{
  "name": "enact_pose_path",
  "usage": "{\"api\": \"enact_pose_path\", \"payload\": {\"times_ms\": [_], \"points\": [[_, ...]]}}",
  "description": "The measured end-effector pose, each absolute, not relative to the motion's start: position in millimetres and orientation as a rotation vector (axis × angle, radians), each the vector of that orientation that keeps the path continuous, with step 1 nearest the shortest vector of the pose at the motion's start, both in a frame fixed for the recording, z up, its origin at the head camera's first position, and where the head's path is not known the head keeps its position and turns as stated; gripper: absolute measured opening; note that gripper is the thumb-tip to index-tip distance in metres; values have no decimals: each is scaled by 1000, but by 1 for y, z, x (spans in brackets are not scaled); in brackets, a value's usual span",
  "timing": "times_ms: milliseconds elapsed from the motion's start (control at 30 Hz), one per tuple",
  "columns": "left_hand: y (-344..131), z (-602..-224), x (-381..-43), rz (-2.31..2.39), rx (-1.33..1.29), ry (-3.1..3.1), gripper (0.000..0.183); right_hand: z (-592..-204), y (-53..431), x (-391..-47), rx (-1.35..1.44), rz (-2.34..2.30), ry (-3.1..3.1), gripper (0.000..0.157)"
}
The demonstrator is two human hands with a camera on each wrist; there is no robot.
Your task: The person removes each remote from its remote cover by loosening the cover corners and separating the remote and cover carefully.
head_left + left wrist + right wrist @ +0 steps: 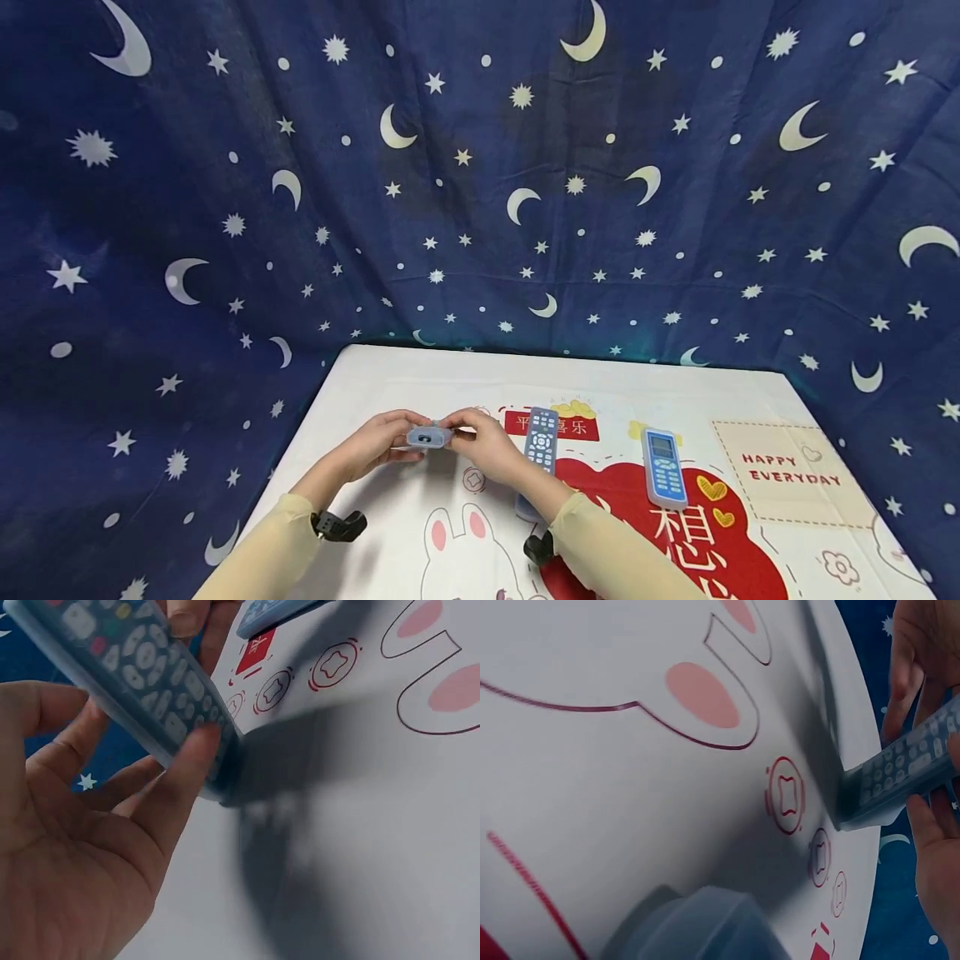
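Both hands hold up a bluish-grey remote control (430, 437) over the left part of the table, its narrow end toward the head camera. My left hand (382, 442) grips one side; in the left wrist view its thumb (196, 754) lies across the light buttons, with fingers behind the body. From the other side, my right hand (486, 446) pinches the remote's edge. Its fingers show by the remote in the right wrist view (937, 847). The remote's lower end hangs close over the table and casts a shadow.
A second grey remote (542, 437) lies on the table, partly hidden under the right forearm. Farther right lies a blue-and-white remote (664, 467) with a small screen. The white printed tablecloth (420, 379) reaches a dark blue star-and-moon curtain (480, 208).
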State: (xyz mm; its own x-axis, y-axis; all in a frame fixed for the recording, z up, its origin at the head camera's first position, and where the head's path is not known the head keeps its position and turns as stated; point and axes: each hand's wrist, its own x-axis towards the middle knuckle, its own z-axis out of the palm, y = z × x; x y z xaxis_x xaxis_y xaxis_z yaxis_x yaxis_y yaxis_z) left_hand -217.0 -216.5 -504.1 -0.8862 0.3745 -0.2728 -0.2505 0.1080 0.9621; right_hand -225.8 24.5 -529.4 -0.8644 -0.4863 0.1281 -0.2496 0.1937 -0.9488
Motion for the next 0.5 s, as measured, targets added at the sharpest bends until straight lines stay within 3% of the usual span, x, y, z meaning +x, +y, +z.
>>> {"api": "enact_pose_path", "payload": {"times_ms": [267,400,500], "points": [[-207,-507,-210,1678,5,2019,42,-535,28,-212,-802,-1588,2314,25],[-204,-507,-206,1661,-101,2057,62,-538,28,-206,-790,-1618,2293,28],[-203,-509,-204,1669,-154,2047,79,-541,26,-202,-624,-1703,2238,34]]}}
